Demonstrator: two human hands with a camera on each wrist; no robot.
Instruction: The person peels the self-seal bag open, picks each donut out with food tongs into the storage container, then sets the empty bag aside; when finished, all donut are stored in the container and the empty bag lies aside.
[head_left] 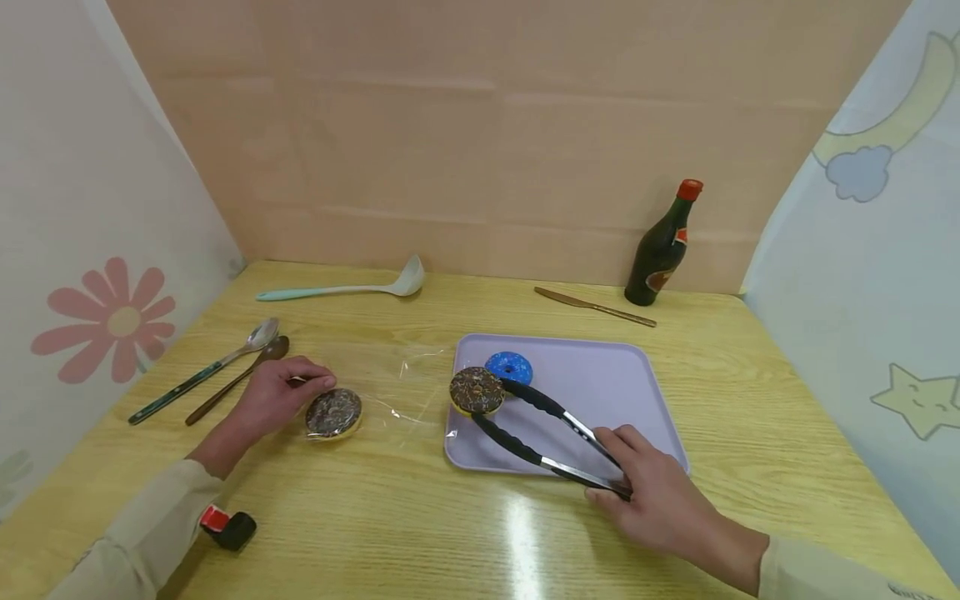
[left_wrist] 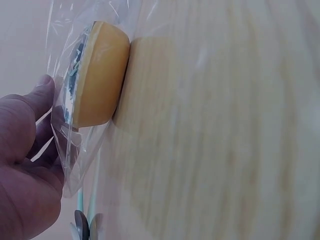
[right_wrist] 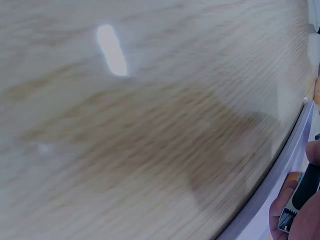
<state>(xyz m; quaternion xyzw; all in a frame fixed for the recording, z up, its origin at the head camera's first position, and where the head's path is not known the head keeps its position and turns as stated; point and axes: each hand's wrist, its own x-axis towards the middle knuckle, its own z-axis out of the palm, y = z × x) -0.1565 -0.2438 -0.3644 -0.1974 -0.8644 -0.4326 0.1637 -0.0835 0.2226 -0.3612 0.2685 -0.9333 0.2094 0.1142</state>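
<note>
In the head view my left hand (head_left: 277,396) pinches the edge of a clear plastic bag (head_left: 401,387) that lies on the table. Inside the bag is a chocolate-topped toy donut (head_left: 333,411), whose tan side shows close up in the left wrist view. My right hand (head_left: 660,500) grips a pair of tongs (head_left: 537,400) with black tips and metal arms. Between the tong tips sits a second chocolate donut (head_left: 467,385) with sprinkles, at the left edge of a lilac tray (head_left: 607,383). A blue donut (head_left: 521,367) lies just behind it on the tray.
At the left lie a metal spoon (head_left: 261,335) and a brown wooden spoon (head_left: 275,348). Farther back are a ladle (head_left: 405,282), a bronze-coloured knife (head_left: 592,306) and a dark bottle (head_left: 660,254) with a red cap. Walls of cloth border the table.
</note>
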